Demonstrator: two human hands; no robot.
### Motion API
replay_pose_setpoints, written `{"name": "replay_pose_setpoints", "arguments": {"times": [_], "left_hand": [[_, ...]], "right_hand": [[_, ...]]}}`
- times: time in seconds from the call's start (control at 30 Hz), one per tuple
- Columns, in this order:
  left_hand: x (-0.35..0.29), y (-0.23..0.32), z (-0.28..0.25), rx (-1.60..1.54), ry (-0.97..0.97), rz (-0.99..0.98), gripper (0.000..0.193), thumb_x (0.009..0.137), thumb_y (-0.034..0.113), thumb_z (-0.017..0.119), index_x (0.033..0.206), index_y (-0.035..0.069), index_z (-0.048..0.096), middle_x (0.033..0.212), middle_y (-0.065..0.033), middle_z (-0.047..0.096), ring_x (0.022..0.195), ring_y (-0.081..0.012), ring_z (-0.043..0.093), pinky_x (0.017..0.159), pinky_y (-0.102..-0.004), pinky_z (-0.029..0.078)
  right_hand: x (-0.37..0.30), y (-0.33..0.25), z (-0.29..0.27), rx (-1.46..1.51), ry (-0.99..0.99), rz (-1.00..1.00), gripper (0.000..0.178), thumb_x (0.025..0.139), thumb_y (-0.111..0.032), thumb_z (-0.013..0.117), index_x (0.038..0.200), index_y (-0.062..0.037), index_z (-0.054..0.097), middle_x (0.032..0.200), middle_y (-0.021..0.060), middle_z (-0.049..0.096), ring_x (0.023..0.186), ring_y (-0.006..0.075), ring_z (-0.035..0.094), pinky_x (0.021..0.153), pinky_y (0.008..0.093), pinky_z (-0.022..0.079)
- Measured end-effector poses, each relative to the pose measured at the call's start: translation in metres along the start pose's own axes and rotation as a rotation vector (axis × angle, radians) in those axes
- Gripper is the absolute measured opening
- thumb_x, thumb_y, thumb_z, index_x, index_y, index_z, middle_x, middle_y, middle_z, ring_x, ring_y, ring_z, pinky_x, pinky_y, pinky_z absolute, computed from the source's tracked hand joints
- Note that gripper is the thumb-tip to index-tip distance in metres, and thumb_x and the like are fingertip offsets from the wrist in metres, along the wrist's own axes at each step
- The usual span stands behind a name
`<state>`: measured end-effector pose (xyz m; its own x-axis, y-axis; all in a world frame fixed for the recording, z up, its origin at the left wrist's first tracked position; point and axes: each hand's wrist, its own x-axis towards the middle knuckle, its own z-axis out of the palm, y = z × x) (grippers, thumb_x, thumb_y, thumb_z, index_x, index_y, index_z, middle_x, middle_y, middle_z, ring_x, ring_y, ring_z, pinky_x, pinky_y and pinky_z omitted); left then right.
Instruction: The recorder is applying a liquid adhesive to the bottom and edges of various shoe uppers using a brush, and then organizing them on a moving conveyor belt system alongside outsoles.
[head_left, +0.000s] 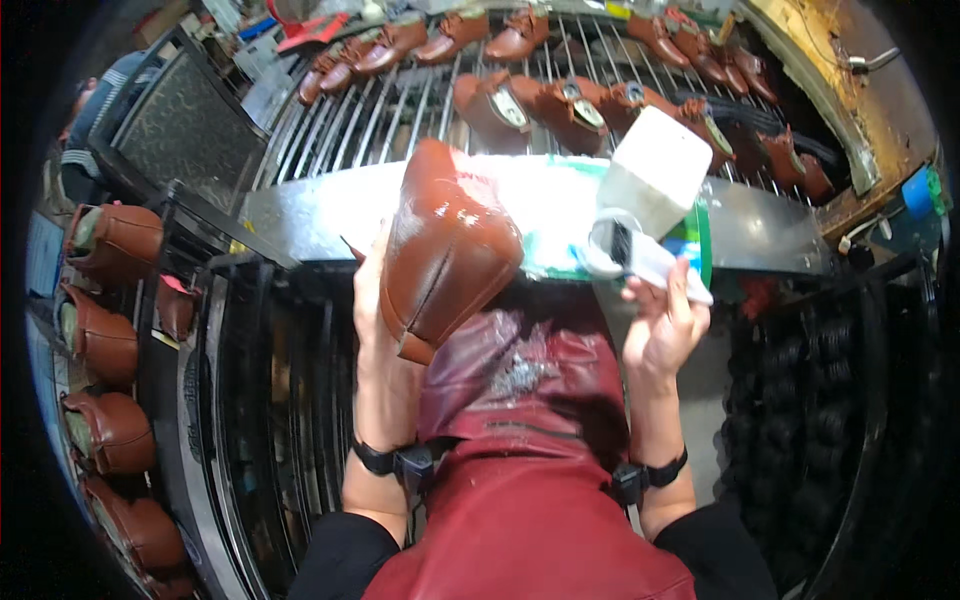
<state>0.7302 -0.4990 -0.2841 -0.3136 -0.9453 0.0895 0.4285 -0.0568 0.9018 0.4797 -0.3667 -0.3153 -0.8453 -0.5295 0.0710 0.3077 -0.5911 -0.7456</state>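
Observation:
My left hand [370, 285] is closed around a brown leather shoe upper [445, 255], gripping it from its left side; most of the fingers are hidden behind it. The leather shines as if wet around its upper middle, and a seam runs down toward the near end. My right hand [668, 315] pinches the white handle of what looks like a dark-bristled brush [655, 262]. Its dark end is at the round mouth of a white, box-shaped container [660, 165] tilted at the bench edge. Whether the bristles touch the container's rim, I cannot tell.
A metal-edged bench [310, 215] crosses ahead, with a rack of metal bars [415, 110] behind it holding several brown shoes [518, 35]. More brown shoe uppers [108, 430] line the left side. Black dangling material [800, 430] fills a right-hand rack. A red apron [520, 510] covers my lap.

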Motion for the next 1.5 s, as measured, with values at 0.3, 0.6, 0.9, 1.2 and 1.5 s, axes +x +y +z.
{"name": "replay_pose_setpoints", "arguments": {"times": [0.3,0.6,0.9,1.2,1.5], "left_hand": [[-0.002,-0.026,-0.007,-1.007,0.114,-0.238,0.045,0.107,0.022,0.059,0.144,-0.004,0.053,0.134,-0.0306,0.060,0.115,-0.0424,0.068,0.092,-0.0467,0.066],[0.006,-0.023,0.008,-0.370,0.038,-0.176,0.044,0.114,0.031,0.049,0.144,0.000,0.057,0.138,-0.0200,0.066,0.122,-0.0322,0.069,0.102,-0.0480,0.060],[-0.006,-0.018,0.010,-0.424,0.145,-0.422,0.037,0.111,0.028,0.058,0.129,-0.003,0.066,0.120,-0.0183,0.075,0.101,-0.0254,0.077,0.088,-0.0387,0.066],[-0.013,-0.015,0.010,-0.425,0.240,-0.417,0.032,0.109,0.024,0.061,0.125,-0.002,0.069,0.117,-0.0176,0.076,0.096,-0.0246,0.078,0.084,-0.0377,0.067],[-0.025,-0.016,-0.004,-0.216,0.089,-0.211,0.033,0.104,0.019,0.065,0.127,-0.004,0.071,0.115,-0.0131,0.077,0.096,-0.0187,0.076,0.087,-0.0317,0.062]], "right_hand": [[-0.002,-0.009,-0.039,-0.096,0.123,-0.042,0.028,0.109,-0.026,0.065,0.106,0.0015,0.068,0.091,0.0141,0.076,0.066,0.0194,0.072,0.055,0.0314,0.060],[0.020,-0.047,-0.021,0.039,-0.118,0.186,0.033,0.108,-0.032,0.064,0.115,0.0001,0.069,0.098,0.0139,0.076,0.067,0.0231,0.069,0.050,0.0306,0.049],[0.044,-0.052,0.057,0.048,-0.606,0.318,0.025,0.097,-0.014,0.065,0.107,0.0081,0.067,0.086,0.0214,0.073,0.060,0.0228,0.064,0.052,0.0321,0.050],[0.036,-0.066,0.073,-0.224,-0.909,0.225,0.023,0.074,-0.006,0.078,0.091,0.0079,0.071,0.095,0.0218,0.074,0.086,0.0261,0.073,0.079,0.0374,0.060],[0.042,-0.035,0.015,-0.049,-0.748,0.353,0.019,0.086,-0.005,0.075,0.099,0.0070,0.070,0.096,0.0234,0.074,0.073,0.0243,0.071,0.058,0.0323,0.057]]}}
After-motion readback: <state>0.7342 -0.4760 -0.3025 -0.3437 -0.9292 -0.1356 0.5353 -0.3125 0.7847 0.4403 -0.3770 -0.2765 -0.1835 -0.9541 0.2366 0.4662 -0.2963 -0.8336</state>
